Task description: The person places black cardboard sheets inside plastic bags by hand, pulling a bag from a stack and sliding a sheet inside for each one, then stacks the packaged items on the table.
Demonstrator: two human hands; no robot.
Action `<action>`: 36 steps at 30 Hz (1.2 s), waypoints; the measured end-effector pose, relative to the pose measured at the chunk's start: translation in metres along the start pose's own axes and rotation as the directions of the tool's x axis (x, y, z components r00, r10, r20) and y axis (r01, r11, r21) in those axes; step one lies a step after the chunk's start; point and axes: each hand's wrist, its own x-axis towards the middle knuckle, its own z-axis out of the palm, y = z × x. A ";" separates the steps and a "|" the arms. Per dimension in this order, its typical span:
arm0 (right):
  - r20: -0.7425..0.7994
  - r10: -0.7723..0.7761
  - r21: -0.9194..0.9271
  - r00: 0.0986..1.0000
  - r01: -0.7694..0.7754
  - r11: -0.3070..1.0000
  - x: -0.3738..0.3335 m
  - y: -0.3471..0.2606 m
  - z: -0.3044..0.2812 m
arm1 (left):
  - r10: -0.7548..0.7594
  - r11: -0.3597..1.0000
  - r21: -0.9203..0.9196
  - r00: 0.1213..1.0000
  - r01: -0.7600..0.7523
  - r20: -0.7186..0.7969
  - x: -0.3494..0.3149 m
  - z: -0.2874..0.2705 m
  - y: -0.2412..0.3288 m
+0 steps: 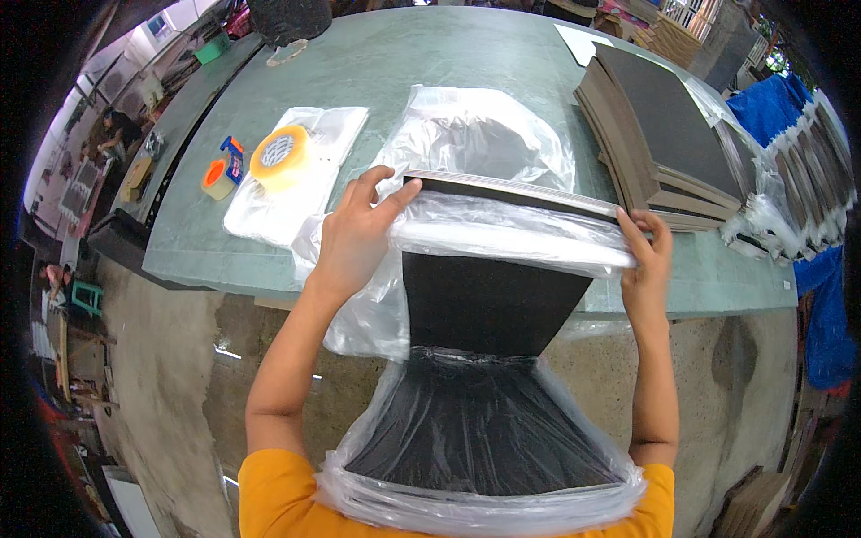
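A black flat panel (pixel 489 300) with a pale, thin far edge (pixel 511 186) reaches from my chest to the table's near edge. My left hand (pixel 363 215) pinches its far left corner between thumb and fingers. At the far right corner, my right hand (pixel 646 255) is closed on the same edge. Transparent plastic film (pixel 507 240) lies bunched across the panel just below that edge. More see-through wrap (pixel 484 430) covers the panel's near part and gathers against my orange shirt. Loose film (pixel 368 314) hangs beneath my left forearm.
On the green table (pixel 368 54) lie a transparent bag (pixel 489 134), a stack of plastic sheets (pixel 269 211) and a yellow tape roll (pixel 279 157). A tape dispenser (pixel 231 160) stands left. Stacked dark boards (pixel 668 117) and wrapped panels (pixel 807 170) occupy the right side.
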 end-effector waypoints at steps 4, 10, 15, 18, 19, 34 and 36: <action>0.046 0.056 0.308 0.997 -0.068 0.949 0.000 -0.004 -0.025 | 0.043 0.987 -0.155 0.998 -0.049 -0.045 -0.002 -0.006 -0.009; 0.652 -0.038 0.757 0.757 -0.647 0.093 -0.019 0.034 -0.047 | -0.108 0.367 -0.653 0.728 0.662 0.677 0.001 -0.034 -0.026; 0.956 -0.180 0.209 0.232 -0.968 -0.139 -0.102 0.039 0.021 | 0.320 -0.023 -0.428 0.413 0.903 0.853 -0.114 0.052 -0.063; 0.958 0.279 0.047 0.067 -0.996 0.081 -0.201 0.078 0.091 | 0.173 -0.039 -0.349 0.350 0.936 0.921 -0.192 0.116 -0.074; 0.917 0.383 0.033 0.114 -0.977 0.210 -0.208 0.072 0.101 | 0.096 -0.052 -0.348 0.352 0.936 0.931 -0.214 0.137 -0.081; 0.754 -0.640 0.622 0.148 -0.472 0.624 -0.130 -0.040 0.043 | 0.593 0.439 -0.741 0.456 0.508 0.664 -0.121 0.045 0.055; 0.901 -0.390 0.433 0.188 -0.353 0.830 -0.168 -0.013 0.079 | 0.237 0.656 -0.544 0.542 0.523 0.806 -0.171 0.113 0.027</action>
